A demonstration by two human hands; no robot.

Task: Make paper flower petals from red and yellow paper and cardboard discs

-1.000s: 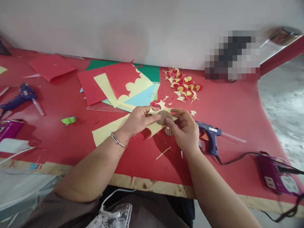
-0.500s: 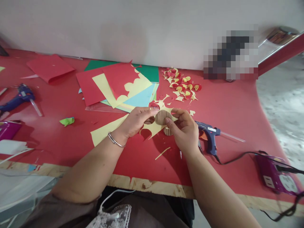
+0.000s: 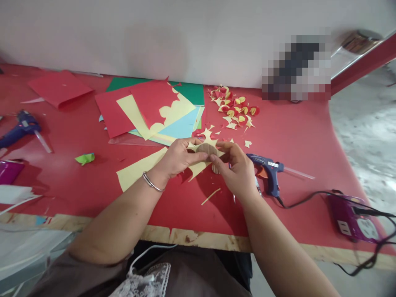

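Between my hands is a jagged yellow paper scrap (image 3: pixel 199 168) with round cut-outs. A round grey-brown striped disc (image 3: pixel 206 149) lies against it. My left hand (image 3: pixel 179 159) pinches the scrap's left side, its thumb on the disc's lower edge. My right hand (image 3: pixel 236 167) grips the right side, its thumb also at the disc. Another striped round piece (image 3: pixel 215 168) shows partly below, near my right thumb. Red and yellow curled paper pieces (image 3: pixel 238 108) lie with scraps beyond my hands. Left of them is a stack with a scalloped red sheet (image 3: pixel 151 103).
A blue glue gun (image 3: pixel 269 171) lies right of my right hand, its cord near a purple power box (image 3: pixel 354 218). Another glue gun (image 3: pixel 23 128) is at the far left. A green crumpled piece (image 3: pixel 85 159) and a yellow sheet (image 3: pixel 139 167) lie left of my hands.
My left thumb has moved down and right onto the disc's lower edge, beside my right thumb. The scrap and disc are tilted differently. The whole view has shifted slightly.
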